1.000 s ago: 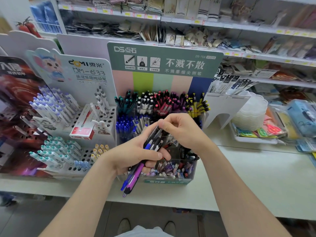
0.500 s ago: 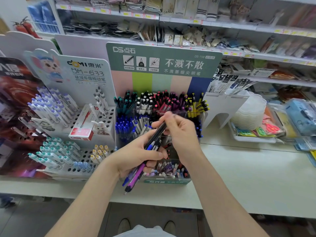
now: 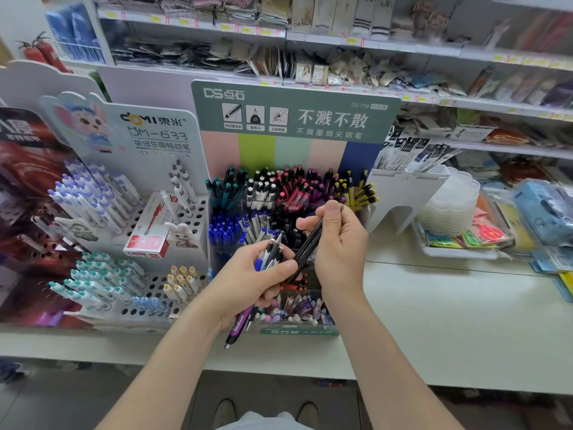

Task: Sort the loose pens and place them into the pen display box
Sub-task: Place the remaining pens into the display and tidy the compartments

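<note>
Thumb and fingers of the right hand point(image 3: 338, 249) pinch a black pen point(image 3: 310, 240) near its upper end. The pen slants down toward the left, and its lower end meets the bundle of pens point(image 3: 270, 254) in the left hand point(image 3: 248, 283). That hand's fingers are curled round the bundle with the thumb pressed across it. Blue, grey and black pens fan out above the fist, and a purple pen point(image 3: 238, 325) sticks out below it.

Both hands hover at the middle of the frame, over the pen display box point(image 3: 297, 331). It is a clear, stepped box with compartments full of pens sorted by colour, under a green header card point(image 3: 294, 113) with pastel stripes.

The box stands on a pale counter point(image 3: 434, 321) that runs across the frame. Just left of it is a white display rack point(image 3: 145, 287) with rows of holes, holding capped pens and a red carton point(image 3: 147, 243). To the right sits a stack of clear trays point(image 3: 449, 209), with packaged goods beyond it.

Behind, shop shelves point(image 3: 372, 45) with yellow price tags fill the top of the frame — their stock is blurred. Fire extinguishers point(image 3: 46, 54) show at the upper left, and the toes of two shoes point(image 3: 224, 412) at the bottom edge.
</note>
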`<state>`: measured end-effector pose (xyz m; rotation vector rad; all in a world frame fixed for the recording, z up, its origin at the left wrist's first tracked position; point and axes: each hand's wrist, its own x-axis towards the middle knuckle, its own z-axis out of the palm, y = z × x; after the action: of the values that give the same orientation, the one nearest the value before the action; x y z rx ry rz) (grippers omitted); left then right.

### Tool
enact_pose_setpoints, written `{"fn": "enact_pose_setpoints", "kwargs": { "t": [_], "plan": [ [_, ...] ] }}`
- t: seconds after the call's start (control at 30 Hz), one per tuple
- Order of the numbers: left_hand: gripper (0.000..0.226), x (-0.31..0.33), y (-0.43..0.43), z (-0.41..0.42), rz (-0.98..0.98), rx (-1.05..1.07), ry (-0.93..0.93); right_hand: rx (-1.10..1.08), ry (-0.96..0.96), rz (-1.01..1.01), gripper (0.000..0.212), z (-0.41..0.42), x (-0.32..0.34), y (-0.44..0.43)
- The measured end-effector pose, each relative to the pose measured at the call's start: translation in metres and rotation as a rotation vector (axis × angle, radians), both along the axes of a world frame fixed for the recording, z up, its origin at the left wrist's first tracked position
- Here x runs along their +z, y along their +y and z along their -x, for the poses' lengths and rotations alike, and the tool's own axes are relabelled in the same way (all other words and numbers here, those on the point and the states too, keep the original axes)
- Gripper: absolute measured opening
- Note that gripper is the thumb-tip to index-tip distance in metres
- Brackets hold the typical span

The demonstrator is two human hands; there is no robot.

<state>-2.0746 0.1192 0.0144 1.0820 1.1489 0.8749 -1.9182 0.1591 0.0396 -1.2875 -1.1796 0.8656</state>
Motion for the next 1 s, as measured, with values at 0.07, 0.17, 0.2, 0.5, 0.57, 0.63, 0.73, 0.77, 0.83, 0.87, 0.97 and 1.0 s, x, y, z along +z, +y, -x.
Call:
{"fn": "enact_pose_setpoints", "kwargs": {
  "t": [0.07, 0.17, 0.2, 0.5, 0.57, 0.63, 0.73, 0.77, 0.83, 0.87, 0.97, 1.0],
  "plan": [
    [0.015, -0.006, 0.000, 0.000, 0.002, 0.035, -0.014, 0.015, 0.010, 0.047, 0.035, 0.001, 0.000, -0.002],
    [0.022, -0.012, 0.000, 0.000, 0.006, 0.116, -0.114, 0.166, 0.064, 0.121, 0.026, 0.003, -0.008, -0.010],
    [0.025, -0.014, 0.001, 0.001, 0.004, 0.135, -0.140, 0.214, 0.018, 0.135, 0.026, 0.004, -0.015, -0.014],
    [0.025, -0.012, 0.002, 0.006, -0.007, 0.232, -0.062, 0.176, -0.451, 0.146, 0.026, -0.015, -0.027, -0.012],
    [0.025, -0.011, 0.003, 0.006, -0.031, 0.263, -0.076, 0.285, -0.749, 0.186, 0.017, -0.029, -0.022, -0.007],
    [0.020, -0.011, 0.004, 0.007, -0.044, 0.291, -0.085, 0.348, -0.950, 0.184, 0.012, -0.039, -0.014, -0.004],
    [0.017, -0.011, 0.005, 0.008, -0.026, 0.325, -0.108, 0.337, -1.162, 0.157, 0.008, -0.043, 0.003, 0.007],
    [0.017, -0.011, 0.005, 0.008, -0.021, 0.332, -0.114, 0.305, -1.234, 0.140, 0.010, -0.041, 0.008, 0.013],
    [0.016, -0.010, 0.006, 0.008, -0.016, 0.341, -0.127, 0.232, -1.334, 0.100, 0.022, -0.036, 0.018, 0.026],
    [0.016, -0.010, 0.006, 0.008, -0.011, 0.352, -0.140, 0.212, -1.354, 0.091, 0.026, -0.032, 0.024, 0.031],
    [0.018, -0.012, 0.007, 0.009, 0.028, 0.386, -0.157, 0.226, -1.454, 0.063, 0.020, -0.009, 0.036, 0.037],
    [0.020, -0.014, 0.007, 0.009, 0.047, 0.391, -0.154, 0.242, -1.521, 0.047, 0.016, 0.000, 0.038, 0.037]
  ]
}}
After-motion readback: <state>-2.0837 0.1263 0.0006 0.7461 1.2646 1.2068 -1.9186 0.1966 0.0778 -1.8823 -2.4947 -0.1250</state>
